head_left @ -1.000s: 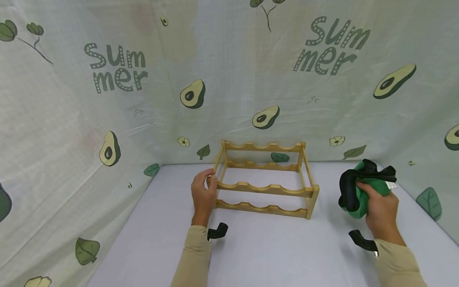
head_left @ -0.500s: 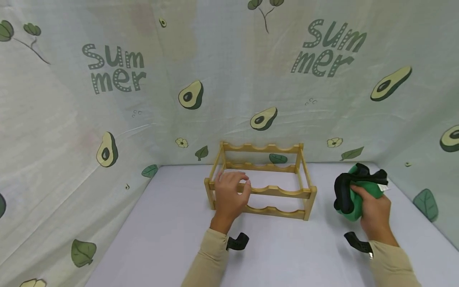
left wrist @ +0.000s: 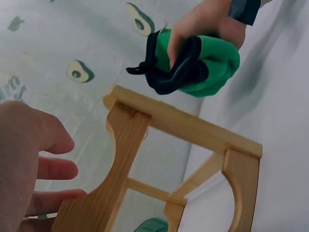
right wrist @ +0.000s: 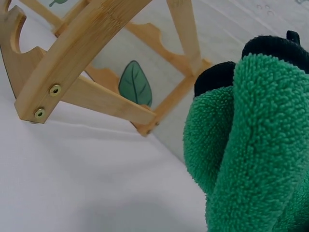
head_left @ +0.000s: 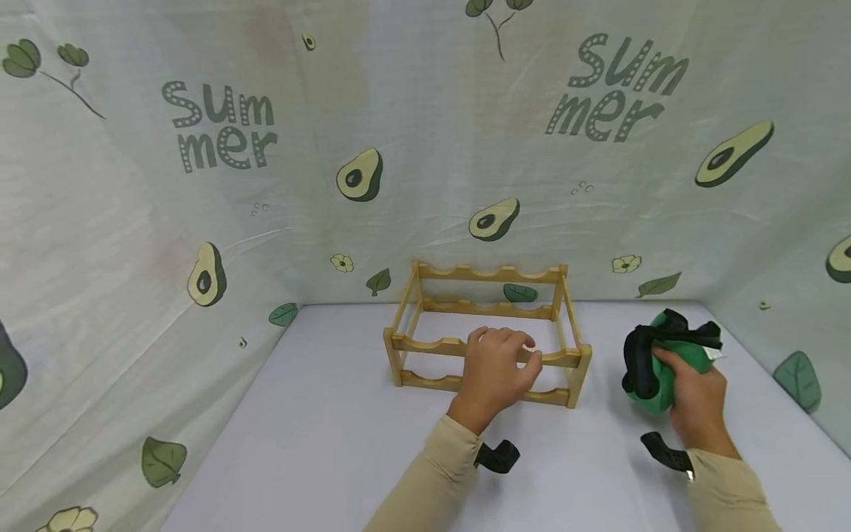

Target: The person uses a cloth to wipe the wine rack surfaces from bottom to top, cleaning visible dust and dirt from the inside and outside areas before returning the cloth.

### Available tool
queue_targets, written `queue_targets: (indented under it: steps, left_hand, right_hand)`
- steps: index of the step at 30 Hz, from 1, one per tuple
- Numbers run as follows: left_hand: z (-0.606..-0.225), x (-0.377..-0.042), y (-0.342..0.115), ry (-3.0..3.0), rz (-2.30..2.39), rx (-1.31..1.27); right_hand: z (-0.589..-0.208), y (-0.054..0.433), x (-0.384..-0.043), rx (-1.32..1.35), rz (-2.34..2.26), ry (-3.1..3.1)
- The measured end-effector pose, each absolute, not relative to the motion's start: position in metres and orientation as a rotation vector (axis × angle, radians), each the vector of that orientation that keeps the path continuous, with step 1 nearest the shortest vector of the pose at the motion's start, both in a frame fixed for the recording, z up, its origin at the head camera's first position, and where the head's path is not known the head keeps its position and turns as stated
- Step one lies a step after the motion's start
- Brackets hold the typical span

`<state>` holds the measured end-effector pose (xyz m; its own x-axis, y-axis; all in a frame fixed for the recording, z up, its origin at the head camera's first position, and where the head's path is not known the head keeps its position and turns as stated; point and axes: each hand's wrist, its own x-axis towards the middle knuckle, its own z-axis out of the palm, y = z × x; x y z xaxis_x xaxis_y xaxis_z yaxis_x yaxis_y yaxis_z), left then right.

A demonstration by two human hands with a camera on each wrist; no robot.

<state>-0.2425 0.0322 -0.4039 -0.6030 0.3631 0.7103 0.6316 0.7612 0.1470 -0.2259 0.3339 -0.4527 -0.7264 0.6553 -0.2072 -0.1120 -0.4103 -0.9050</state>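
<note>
A two-tier wooden wine rack with scalloped rails stands on the white table. My left hand is in front of its upper front rail, fingers loosely bent and spread. In the left wrist view, a fingertip lies right at the edge of the scalloped rail, and nothing is in that hand. To the right of the rack, my right hand grips a bunched green terry cloth with black edging, held up over the table. The right wrist view shows the fluffy cloth close up, hiding the fingers.
A pale curtain printed with avocados, leaves and lettering hangs behind the table and along both sides. The white tabletop stretches in front of the rack. Black camera mounts sit on both wrists.
My left hand has moved right along the front of the rack, from its left end to past the middle. My right hand, still gripping the cloth, has shifted only slightly. The rack stands still.
</note>
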Motion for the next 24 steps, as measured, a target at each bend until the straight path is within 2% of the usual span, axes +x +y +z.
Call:
queue_targets:
  steps: [11,24]
  left_hand:
    - [-0.406,-0.231,0.077,-2.31,-0.452,-0.729]
    - [-0.41,-0.226,0.098,-2.317,-0.416,-0.708]
  right_hand:
    - [-0.461,0.329,-0.227,-0.788,2.187,-1.306]
    - [-0.464,0.327,-0.226,-0.823,2.144,-1.356]
